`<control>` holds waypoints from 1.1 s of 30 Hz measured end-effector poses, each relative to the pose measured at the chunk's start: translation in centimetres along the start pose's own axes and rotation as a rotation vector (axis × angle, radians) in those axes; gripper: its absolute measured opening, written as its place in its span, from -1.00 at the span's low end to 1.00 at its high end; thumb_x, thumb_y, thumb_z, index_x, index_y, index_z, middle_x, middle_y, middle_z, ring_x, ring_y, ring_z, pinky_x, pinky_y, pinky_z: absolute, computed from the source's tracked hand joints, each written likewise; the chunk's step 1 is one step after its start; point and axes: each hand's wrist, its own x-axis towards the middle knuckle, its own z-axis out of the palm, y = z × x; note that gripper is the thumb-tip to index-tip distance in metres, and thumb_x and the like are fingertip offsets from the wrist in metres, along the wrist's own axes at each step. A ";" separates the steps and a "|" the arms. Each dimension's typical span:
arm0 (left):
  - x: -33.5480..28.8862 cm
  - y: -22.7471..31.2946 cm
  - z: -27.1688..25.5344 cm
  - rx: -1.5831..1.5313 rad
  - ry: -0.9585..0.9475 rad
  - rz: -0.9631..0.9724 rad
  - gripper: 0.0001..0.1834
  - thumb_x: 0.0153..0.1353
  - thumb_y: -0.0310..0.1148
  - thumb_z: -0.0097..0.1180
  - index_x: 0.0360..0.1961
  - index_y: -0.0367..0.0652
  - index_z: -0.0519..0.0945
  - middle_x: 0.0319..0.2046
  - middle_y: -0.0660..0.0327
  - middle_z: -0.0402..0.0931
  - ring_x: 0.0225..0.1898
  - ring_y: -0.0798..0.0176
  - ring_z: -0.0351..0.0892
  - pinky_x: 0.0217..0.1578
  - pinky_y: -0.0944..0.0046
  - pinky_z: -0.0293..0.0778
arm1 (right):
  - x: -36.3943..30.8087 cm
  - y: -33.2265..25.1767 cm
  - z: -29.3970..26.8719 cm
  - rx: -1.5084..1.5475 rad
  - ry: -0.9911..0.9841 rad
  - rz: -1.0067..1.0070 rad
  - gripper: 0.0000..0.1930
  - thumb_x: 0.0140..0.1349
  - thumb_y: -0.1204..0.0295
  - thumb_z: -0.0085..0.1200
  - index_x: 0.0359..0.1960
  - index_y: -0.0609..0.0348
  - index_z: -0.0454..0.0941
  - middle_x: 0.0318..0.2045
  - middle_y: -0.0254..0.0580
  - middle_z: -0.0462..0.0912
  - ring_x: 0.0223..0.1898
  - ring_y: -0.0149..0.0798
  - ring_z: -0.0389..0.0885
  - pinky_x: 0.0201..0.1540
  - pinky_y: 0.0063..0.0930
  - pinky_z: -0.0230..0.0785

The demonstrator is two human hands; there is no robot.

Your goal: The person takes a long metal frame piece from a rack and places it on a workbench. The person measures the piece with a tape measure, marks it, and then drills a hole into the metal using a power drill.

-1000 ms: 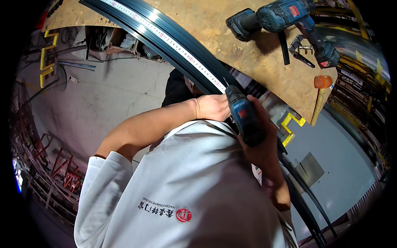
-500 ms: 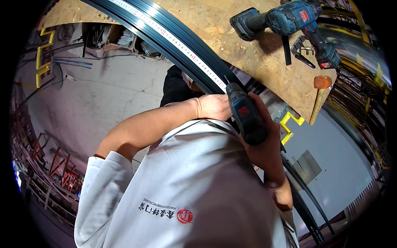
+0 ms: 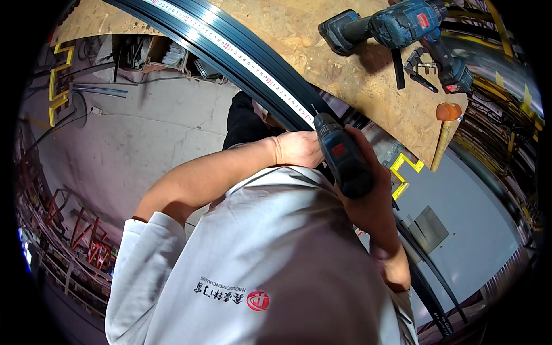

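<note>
My right hand (image 3: 372,192) is wrapped round a blue and black cordless drill (image 3: 344,158). Its thin bit points away from me, over the near end of the long dark metal profiles (image 3: 244,92). Along these lies a white measuring tape (image 3: 253,68) with black and red marks. Beside the drill, my left hand (image 3: 299,148) is closed with curled fingers at the near end of the profiles. The drill partly covers its fingertips, so what they hold is hidden.
On the wooden board (image 3: 310,52) lie a second cordless drill (image 3: 402,26), another power tool (image 3: 451,66), small black parts (image 3: 420,72) and an orange-headed mallet (image 3: 448,118). Yellow zigzag brackets (image 3: 405,172) show below its right edge. Stacked profiles (image 3: 506,138) line the far right.
The drill and my right hand have shifted very slightly up and left. My left hand stays in almost the same place by the profile ends.
</note>
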 end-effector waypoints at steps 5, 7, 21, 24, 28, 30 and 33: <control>0.0 -0.3 -0.1 -0.125 -0.024 -0.026 -0.46 0.33 -0.38 0.01 0.35 -0.11 0.44 0.29 0.17 0.45 0.34 0.22 0.41 0.39 0.28 0.32 | 0.3 -0.3 0.0 0.004 -0.012 0.006 -0.22 0.06 0.70 0.14 0.42 0.06 0.34 -0.04 -0.10 0.70 0.00 -0.38 0.64 0.10 -0.42 0.46; 0.1 -0.3 -0.3 -0.134 -0.053 -0.023 -0.48 0.35 -0.36 -0.01 0.35 -0.10 0.45 0.28 0.17 0.46 0.33 0.21 0.41 0.39 0.29 0.31 | 0.4 -0.6 0.0 -0.018 -0.012 0.010 -0.22 0.05 0.70 0.14 0.42 0.06 0.35 -0.03 -0.10 0.70 0.01 -0.38 0.63 0.11 -0.42 0.45; 1.4 -0.3 0.7 -0.005 0.275 0.098 -0.68 0.16 -0.21 0.04 -0.24 -0.14 0.75 -0.12 0.14 0.66 0.09 0.03 0.56 0.23 0.05 0.39 | 0.6 -1.8 0.5 0.042 -0.019 0.159 -0.24 0.08 0.71 0.19 0.41 0.20 0.35 0.17 -0.07 0.62 0.23 -0.31 0.54 0.31 -0.38 0.32; 1.8 -0.2 0.5 -0.025 0.200 0.119 -0.65 0.17 -0.21 0.03 -0.22 -0.18 0.75 -0.10 0.13 0.66 0.12 0.01 0.54 0.22 0.04 0.38 | 0.7 -1.9 0.6 0.031 -0.008 0.161 -0.25 0.07 0.72 0.19 0.41 0.24 0.35 0.16 -0.05 0.62 0.22 -0.29 0.55 0.31 -0.37 0.32; 1.7 -0.6 -0.4 -0.094 0.194 0.107 -0.63 0.17 -0.21 0.03 -0.20 -0.22 0.74 -0.09 0.11 0.65 0.12 0.01 0.53 0.23 0.04 0.36 | 0.8 -1.8 0.6 0.039 -0.004 0.153 -0.25 0.07 0.73 0.19 0.39 0.27 0.35 0.15 -0.03 0.62 0.22 -0.27 0.55 0.31 -0.36 0.32; 1.6 -0.7 -0.6 -0.099 0.172 0.121 -0.63 0.17 -0.21 0.03 -0.19 -0.23 0.74 -0.08 0.10 0.65 0.13 0.01 0.53 0.23 0.05 0.36 | 0.8 -2.3 0.5 0.048 -0.009 0.159 -0.25 0.05 0.74 0.19 0.39 0.27 0.35 0.14 -0.03 0.62 0.21 -0.26 0.56 0.31 -0.36 0.33; 1.6 -0.3 1.0 0.006 0.192 0.158 -0.63 0.22 -0.25 -0.01 -0.09 -0.21 0.67 0.01 0.11 0.60 0.16 0.07 0.50 0.25 0.10 0.35 | 0.7 -2.4 0.5 0.113 -0.022 0.154 -0.22 0.03 0.76 0.18 0.40 0.23 0.35 0.13 -0.02 0.63 0.21 -0.28 0.55 0.30 -0.38 0.32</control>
